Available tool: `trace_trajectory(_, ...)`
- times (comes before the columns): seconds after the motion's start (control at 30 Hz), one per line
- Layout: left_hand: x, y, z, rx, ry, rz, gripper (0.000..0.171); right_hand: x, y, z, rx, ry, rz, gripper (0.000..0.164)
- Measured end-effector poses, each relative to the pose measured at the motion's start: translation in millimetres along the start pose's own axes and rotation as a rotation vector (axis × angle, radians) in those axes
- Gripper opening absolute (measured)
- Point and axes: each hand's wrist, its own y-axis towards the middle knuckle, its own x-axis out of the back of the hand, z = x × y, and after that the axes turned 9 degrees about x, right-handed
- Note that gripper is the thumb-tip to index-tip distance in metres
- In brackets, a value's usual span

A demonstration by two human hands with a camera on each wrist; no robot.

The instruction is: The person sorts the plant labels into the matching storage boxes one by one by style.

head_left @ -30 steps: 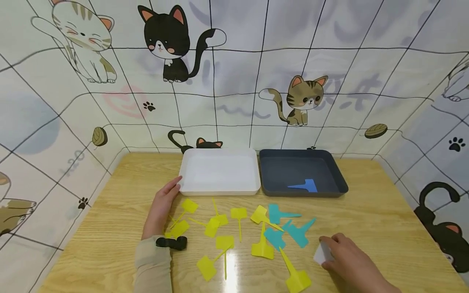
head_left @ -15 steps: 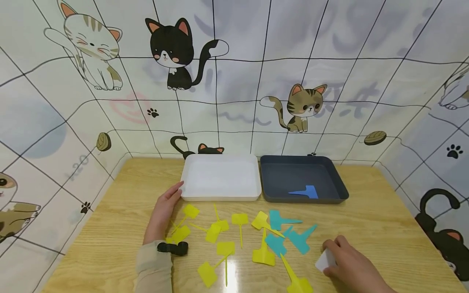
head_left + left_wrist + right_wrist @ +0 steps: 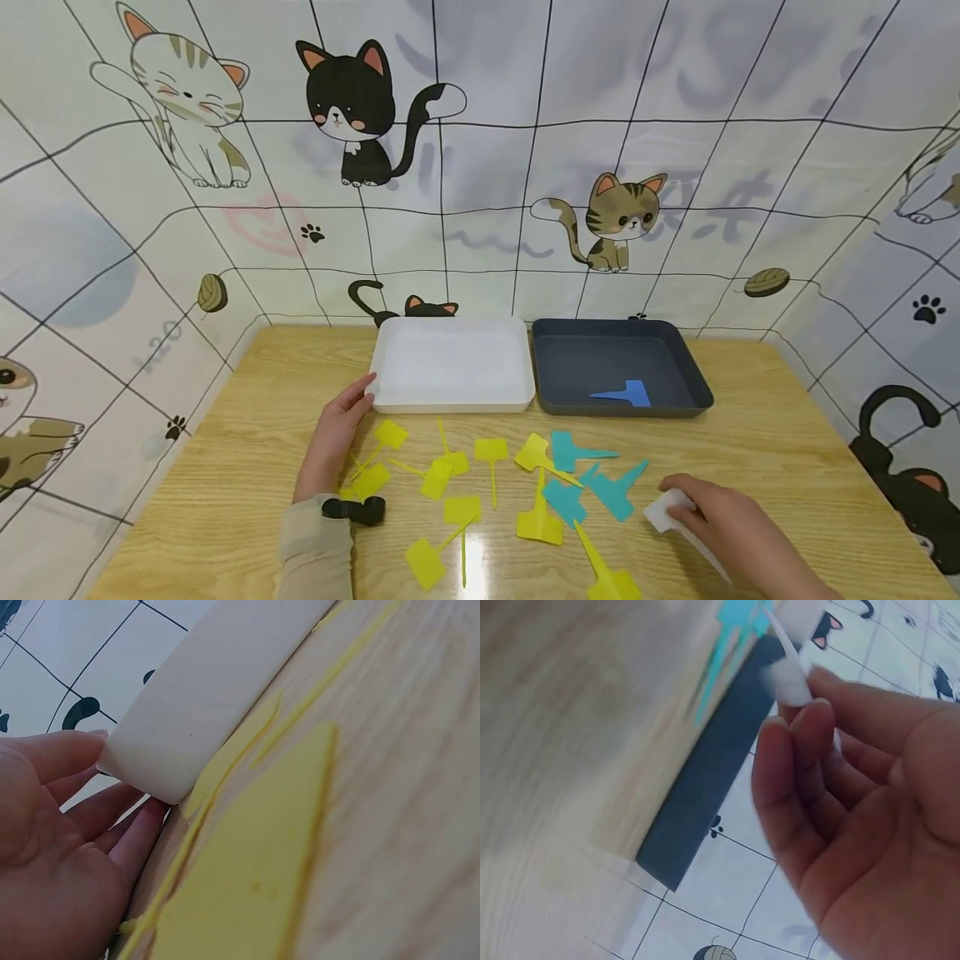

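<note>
My left hand (image 3: 335, 433) holds the left end of a white tray (image 3: 453, 408); the left wrist view has its fingertips at the tray's corner. My right hand (image 3: 738, 529) pinches a white T-shaped plant label (image 3: 667, 509) above the table, at the right. In the right wrist view this label (image 3: 791, 684) is partly blurred and partly hidden by the fingers. Several yellow plant labels (image 3: 491, 450) lie scattered in front of the trays. Beside them are teal plant labels (image 3: 611, 496), some overlapping. A blue plant label (image 3: 636, 393) lies inside the dark grey tray (image 3: 577, 358).
Both trays stand side by side at the back of the wooden table (image 3: 217, 450). A cloth (image 3: 480, 167) printed with cats and grid lines encloses the back and sides. One yellow label (image 3: 613, 583) lies near the bottom of the head view.
My right hand has turned and lifted slightly, so the white label's stem now shows below it. The left hand stays at the white tray. The head view has tilted slightly upward.
</note>
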Motion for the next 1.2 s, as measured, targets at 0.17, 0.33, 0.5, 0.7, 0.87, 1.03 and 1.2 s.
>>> trace_trajectory(0.17, 0.8, 2.6, 2.7, 0.002, 0.002, -0.004, 0.04, 8, 9, 3, 0.002, 0.11, -0.043, 0.031)
trace_trajectory(0.33, 2.2, 4.0, 3.8, 0.001, 0.015, -0.014, 0.04, 13, 23, 7, 0.056, 0.234, -0.222, 0.034)
trace_trajectory(0.5, 1.5, 3.4, 3.4, 0.008, -0.001, -0.01, 0.04, 11, 40, 3, 0.082, 0.381, -0.424, 0.027)
trace_trajectory(0.7, 0.4, 1.9, 1.6, 0.006, -0.01, -0.007, 0.039, -14, 71, -32, 0.064, 0.472, -0.581, 0.023)
trace_trajectory(0.87, -0.2, 1.3, 1.0, -0.002, -0.004, 0.0, 0.041, -21, 90, -43, 0.012, 0.564, -0.668, 0.026)
trace_trajectory(1.03, 0.8, 0.7, 3.4, 0.008, 0.007, -0.008, 0.04, 4, 85, -5, 0.034, 0.622, -0.635, 0.029)
trace_trajectory(1.2, 1.1, 3.5, 4.9, -0.006, 0.01, -0.01, 0.039, 1, 94, -8, 0.035, 0.618, -0.632, 0.034)
